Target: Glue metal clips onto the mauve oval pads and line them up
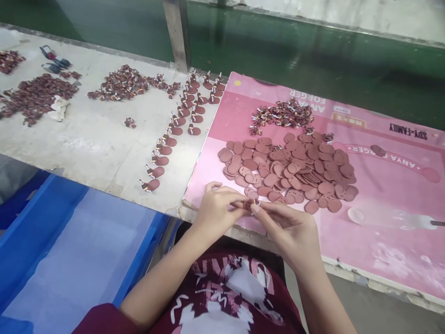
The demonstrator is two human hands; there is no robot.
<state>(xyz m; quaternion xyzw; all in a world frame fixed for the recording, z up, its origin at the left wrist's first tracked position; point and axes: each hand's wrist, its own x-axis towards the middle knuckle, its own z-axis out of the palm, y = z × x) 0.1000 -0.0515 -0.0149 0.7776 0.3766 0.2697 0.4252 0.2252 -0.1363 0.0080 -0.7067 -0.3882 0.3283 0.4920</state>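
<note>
My left hand [215,209] and my right hand [290,228] meet at the near edge of a pink printed board [378,218]. Together their fingertips pinch one small brown oval piece [249,203] with a tiny figure part on it. Just beyond my fingers lies a wide heap of flat brown oval discs [294,169] on the board. Behind that heap sits a smaller pile of tiny brown-and-white figure parts [282,113].
Left of the board, rows of finished discs with figures [174,134] stand on the grey bench [93,134]. More loose piles [120,84] [33,95] lie farther left. A blue crate lined with plastic [69,250] stands below the bench. A metal post [176,32] rises behind.
</note>
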